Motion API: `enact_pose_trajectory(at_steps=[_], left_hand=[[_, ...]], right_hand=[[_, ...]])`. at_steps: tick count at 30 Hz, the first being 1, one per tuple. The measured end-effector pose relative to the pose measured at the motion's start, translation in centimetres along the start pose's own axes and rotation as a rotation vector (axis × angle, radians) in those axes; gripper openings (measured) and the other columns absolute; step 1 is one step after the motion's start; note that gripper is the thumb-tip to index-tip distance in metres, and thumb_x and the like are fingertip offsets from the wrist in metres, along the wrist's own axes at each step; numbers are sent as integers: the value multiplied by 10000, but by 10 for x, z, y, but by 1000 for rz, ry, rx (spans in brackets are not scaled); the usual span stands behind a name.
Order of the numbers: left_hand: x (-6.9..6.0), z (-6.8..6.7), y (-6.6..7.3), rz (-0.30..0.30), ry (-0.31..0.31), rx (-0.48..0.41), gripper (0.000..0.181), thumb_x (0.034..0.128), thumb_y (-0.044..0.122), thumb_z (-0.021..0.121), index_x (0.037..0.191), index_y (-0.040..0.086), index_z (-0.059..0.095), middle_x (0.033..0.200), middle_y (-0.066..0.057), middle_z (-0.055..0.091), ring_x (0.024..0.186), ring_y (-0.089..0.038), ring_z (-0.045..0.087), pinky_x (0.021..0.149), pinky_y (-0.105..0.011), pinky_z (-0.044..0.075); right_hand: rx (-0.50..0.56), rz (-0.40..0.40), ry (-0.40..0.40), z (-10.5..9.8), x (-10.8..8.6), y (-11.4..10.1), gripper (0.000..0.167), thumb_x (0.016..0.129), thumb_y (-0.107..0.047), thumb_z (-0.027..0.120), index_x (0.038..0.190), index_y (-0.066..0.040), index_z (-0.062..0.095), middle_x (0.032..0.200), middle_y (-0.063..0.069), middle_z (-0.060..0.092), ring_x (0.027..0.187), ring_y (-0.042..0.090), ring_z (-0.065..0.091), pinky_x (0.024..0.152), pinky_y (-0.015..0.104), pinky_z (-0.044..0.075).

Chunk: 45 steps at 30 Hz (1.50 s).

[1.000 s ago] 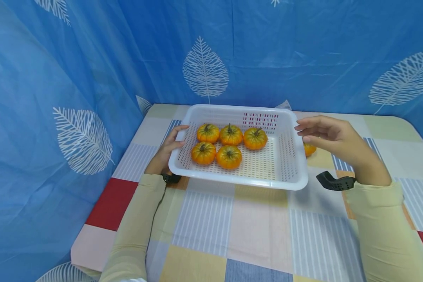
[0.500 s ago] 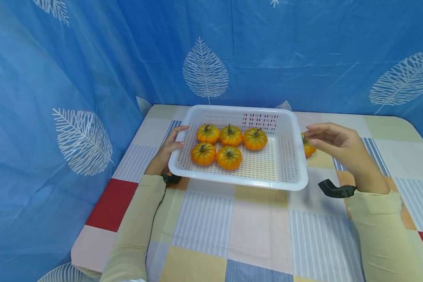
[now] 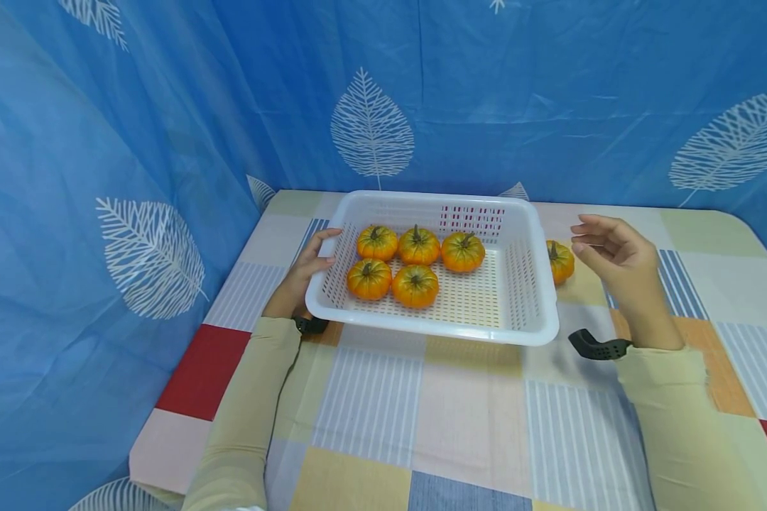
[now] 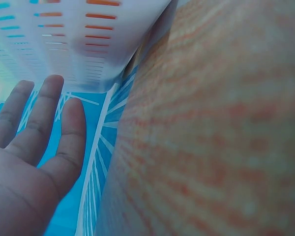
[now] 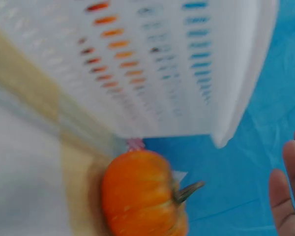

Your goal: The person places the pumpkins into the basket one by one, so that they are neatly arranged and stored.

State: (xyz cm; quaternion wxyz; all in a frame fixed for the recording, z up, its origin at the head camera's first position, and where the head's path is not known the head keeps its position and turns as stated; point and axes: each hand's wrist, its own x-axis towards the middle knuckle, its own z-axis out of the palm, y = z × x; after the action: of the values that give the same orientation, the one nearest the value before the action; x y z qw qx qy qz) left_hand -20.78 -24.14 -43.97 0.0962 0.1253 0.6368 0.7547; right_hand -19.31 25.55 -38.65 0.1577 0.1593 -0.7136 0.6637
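A white plastic basket point(image 3: 466, 331) with slotted walls holds several small orange pumpkins point(image 3: 415, 286) at its left and middle. My left hand point(image 3: 300, 277) is at the basket's left rim, thumb and forefinger touching it. In the left wrist view, the left fingers point(image 4: 44, 110) reach out fairly straight beside the basket wall point(image 4: 64, 49). To the right of the basket my right hand point(image 3: 616, 252) hovers with loosely bent fingers, holding nothing. Another pumpkin point(image 3: 559, 262) sits between that hand and the basket; the right wrist view shows this pumpkin point(image 5: 140, 196) on the cloth, apart from the fingers.
A patchwork cloth point(image 3: 466, 419) covers the table. Behind and to the left hangs a blue curtain point(image 3: 473, 106) with white leaf prints. Black wrist devices point(image 3: 597, 345) are on both forearms.
My right hand has moved right, away from the basket's right rim, uncovering more of the pumpkin there. The left hand and the basket have stayed in place.
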Motion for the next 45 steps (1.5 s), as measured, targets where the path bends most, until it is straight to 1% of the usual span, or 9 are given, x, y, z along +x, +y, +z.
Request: enact_pose_trajectory(at_steps=[5,10,15,22,27,29,34,41,45], left_hand=[[0,1,1,-2,3,8,544,964,117,470,1483,270,419,1757,-186,158,1435,-482,363,981,-485,575],[0,0,0,-1,2,8,550,965,113,463,1492,264,413,1761,-186,147,1446,-480,351,1001,-499,562],[0,-1,-1,-21,9,15,532,976,113,467,1466,318,433,1767,-157,152,1443,-474,359,1057,-644,501],[0,-2,-1,-3,-15,17,516,980,98,458,1436,340,451,1763,-180,147,1446,-464,341,1050,-554,546],[0,-3,0,3,-21,12,503,976,99,455,1409,355,466,1759,-197,146,1442,-467,340,1024,-513,567],[0,-3,0,2,-22,8,499,974,105,458,1398,367,471,1758,-193,146,1442,-455,340,1011,-484,573],[1,-3,-1,8,-22,4,502,968,100,455,1388,374,480,1751,-198,151,1434,-449,342,994,-452,575],[0,-3,-1,7,-10,20,511,972,100,443,1418,350,472,1750,-198,161,1441,-474,346,1065,-590,523],[1,-3,-1,6,-9,23,511,970,102,445,1419,345,475,1748,-199,168,1439,-474,351,1064,-589,523]], right_hand=[[-178,29,64,-2,0,15,435,983,77,684,1383,-94,704,1212,-116,706,1105,65,642,913,101,511],[-317,105,106,-4,-1,26,461,988,11,724,1435,-84,664,1294,-187,635,1181,37,581,971,93,478],[-376,254,118,-9,-2,35,554,1018,-112,733,1546,-85,566,1491,-36,598,1314,105,518,1091,180,458],[-407,453,-14,-15,-1,41,697,1052,-261,710,1653,-83,405,1718,147,374,1535,366,379,1161,318,461],[-382,527,-135,-19,0,46,822,1050,-296,716,1693,-41,273,1761,237,219,1569,521,264,1202,661,359],[-372,539,-170,-19,0,47,876,1044,-290,730,1703,-29,215,1763,273,170,1564,559,237,1191,732,306],[-386,568,-226,-19,1,50,925,1040,-231,735,1719,-41,136,1767,294,107,1551,601,221,1185,761,278],[-404,585,-273,-17,3,53,935,1038,-122,700,1712,-6,62,1756,332,63,1537,618,238,1205,728,272],[-438,563,-284,-16,3,55,911,1041,-97,691,1698,35,74,1726,378,121,1515,633,264,1210,717,271]])
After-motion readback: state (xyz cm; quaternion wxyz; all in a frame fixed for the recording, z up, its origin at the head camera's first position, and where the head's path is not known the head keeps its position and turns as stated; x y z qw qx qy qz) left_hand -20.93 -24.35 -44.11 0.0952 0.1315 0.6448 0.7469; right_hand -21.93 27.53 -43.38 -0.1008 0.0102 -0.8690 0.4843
